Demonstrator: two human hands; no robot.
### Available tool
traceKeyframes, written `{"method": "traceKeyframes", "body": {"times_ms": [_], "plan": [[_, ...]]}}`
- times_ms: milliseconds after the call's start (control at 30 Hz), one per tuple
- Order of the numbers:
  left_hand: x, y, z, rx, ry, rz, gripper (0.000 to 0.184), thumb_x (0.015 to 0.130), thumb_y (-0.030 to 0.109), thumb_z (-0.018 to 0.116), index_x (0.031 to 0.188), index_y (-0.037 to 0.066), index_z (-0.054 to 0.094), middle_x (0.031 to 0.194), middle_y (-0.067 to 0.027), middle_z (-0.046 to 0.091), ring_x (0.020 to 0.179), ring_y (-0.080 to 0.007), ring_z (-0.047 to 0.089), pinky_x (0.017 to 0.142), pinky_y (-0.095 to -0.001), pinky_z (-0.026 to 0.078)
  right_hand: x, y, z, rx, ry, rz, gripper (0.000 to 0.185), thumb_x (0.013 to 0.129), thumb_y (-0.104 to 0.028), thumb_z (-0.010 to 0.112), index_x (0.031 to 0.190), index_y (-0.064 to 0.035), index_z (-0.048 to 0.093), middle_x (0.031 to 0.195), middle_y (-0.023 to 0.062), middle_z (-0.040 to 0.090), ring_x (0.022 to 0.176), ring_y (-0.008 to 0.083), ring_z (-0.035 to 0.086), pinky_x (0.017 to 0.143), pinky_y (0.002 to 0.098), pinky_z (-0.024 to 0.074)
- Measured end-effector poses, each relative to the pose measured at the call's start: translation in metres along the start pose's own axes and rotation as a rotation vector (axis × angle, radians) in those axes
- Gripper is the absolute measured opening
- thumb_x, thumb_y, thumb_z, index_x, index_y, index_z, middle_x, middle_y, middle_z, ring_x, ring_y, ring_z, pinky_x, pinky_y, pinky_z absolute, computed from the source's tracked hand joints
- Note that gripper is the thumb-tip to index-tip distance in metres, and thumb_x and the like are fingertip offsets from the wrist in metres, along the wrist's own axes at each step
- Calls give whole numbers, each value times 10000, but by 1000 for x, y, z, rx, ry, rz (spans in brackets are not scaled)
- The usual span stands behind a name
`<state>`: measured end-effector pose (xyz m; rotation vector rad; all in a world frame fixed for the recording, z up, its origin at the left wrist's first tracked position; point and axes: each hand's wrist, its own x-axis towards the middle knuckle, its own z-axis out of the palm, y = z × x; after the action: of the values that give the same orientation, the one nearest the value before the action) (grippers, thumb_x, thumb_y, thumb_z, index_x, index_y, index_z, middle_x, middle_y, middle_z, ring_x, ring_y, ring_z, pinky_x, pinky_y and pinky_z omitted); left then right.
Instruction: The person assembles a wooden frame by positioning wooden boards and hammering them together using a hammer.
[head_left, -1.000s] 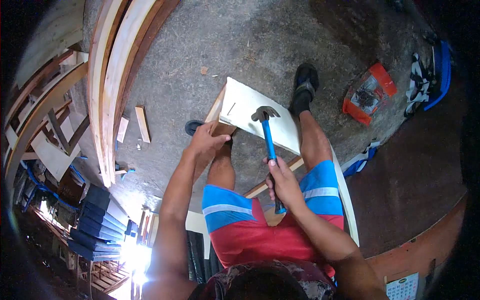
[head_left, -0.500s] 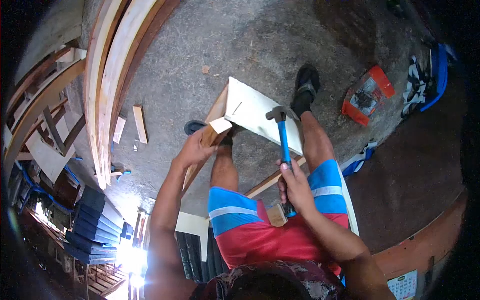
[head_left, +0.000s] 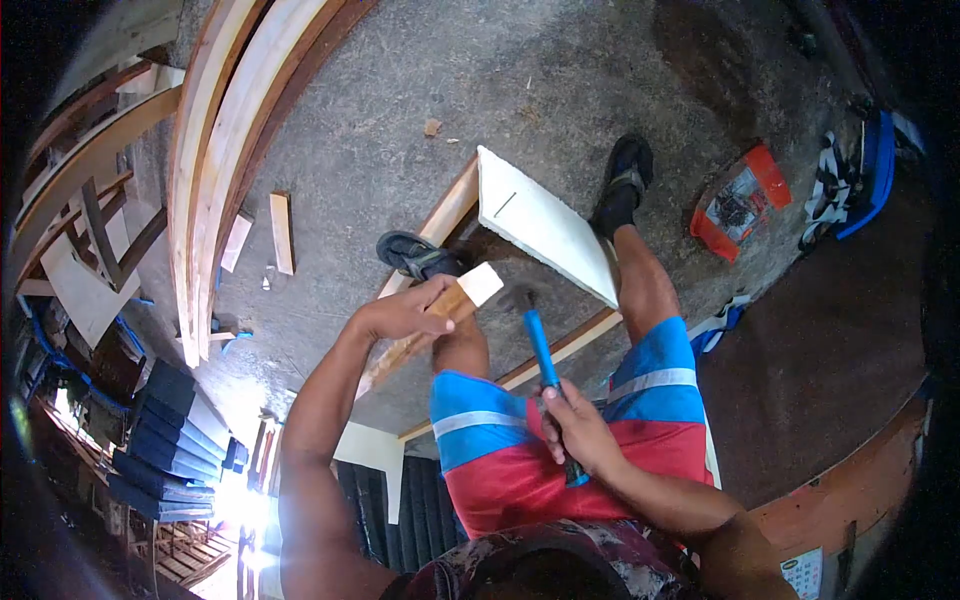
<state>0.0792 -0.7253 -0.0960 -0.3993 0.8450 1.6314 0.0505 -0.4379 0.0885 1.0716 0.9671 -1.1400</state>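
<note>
Left hand (head_left: 402, 313) curled round wooden strip (head_left: 458, 302) near its pale end, strip likely stiff, light; right hand (head_left: 582, 432) wrapped round lower handle of hammer (head_left: 539, 343), likely head-heavy, best gripped there; white board (head_left: 545, 222) beyond both hands

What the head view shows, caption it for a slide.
Left hand grips a wooden bar, right hand a blue-handled hammer, near a white panel.
</note>
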Motion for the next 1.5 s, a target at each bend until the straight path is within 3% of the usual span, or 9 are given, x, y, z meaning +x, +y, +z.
{"method": "traceKeyframes", "body": {"times_ms": [67,100,233,333,433,567,667,800,1500], "plan": [[-4,16,20,596,304,-30,786,666,284,811,1273,-4,403,1253,-184,477,1186,-295,468,1009,-375,371,9,2,-1,-71,-101,44,321,1015,-360,402,1134,-74,487,582,3,432,399,102,425,360,236,352],[1,25,34,689,500,-33,767,639,306,812,1224,9,415,1166,-227,493,1153,-361,478,997,-412,376,15,3,1,-72,-127,30,319,1016,-361,400,1130,-77,489,580,1,427,390,104,417,352,243,347],[26,0,33,1061,712,150,841,594,264,814,1269,24,373,1153,-234,525,1107,-401,519,950,-454,425,42,-3,7,-13,-110,22,344,998,-415,426,1093,-86,455,590,10,439,402,107,421,360,263,360],[43,-4,24,612,628,66,896,567,308,811,1299,41,368,1139,-250,576,1052,-428,572,896,-471,463,57,-1,0,14,-58,47,349,991,-427,435,1081,-90,459,588,8,442,407,108,432,363,262,367],[67,12,26,861,728,-193,840,595,364,742,1279,44,373,1098,-278,610,980,-443,614,837,-482,492,61,-6,-5,-115,-21,58,362,985,-439,445,1061,-85,465,588,8,449,409,111,445,365,262,373],[78,11,25,867,855,-119,878,574,389,733,1310,86,361,1057,-281,630,966,-446,620,828,-479,503,60,-16,-9,-127,-12,4,360,985,-436,448,1045,-82,473,590,9,456,408,111,454,365,264,377],[77,11,25,889,852,-127,921,559,456,798,1304,66,423,1045,-271,637,990,-413,627,832,-452,509,49,-24,-5,-109,-51,28,411,998,-426,418,1172,-65,509,596,-1,446,425,103,446,385,248,367],[80,19,30,877,809,-162,792,568,367,716,1279,110,481,987,-276,652,938,-431,631,823,-465,509,30,-24,-7,-58,-38,26,394,998,-421,423,1170,-78,511,595,-3,445,426,100,441,385,247,363],[81,41,42,790,831,-341,718,532,331,779,1164,63,569,1071,-221,655,1003,-363,632,880,-398,502,30,-32,-13,-209,70,-263,416,1000,-438,404,1185,-78,502,576,10,459,419,115,467,394,271,393]]}}
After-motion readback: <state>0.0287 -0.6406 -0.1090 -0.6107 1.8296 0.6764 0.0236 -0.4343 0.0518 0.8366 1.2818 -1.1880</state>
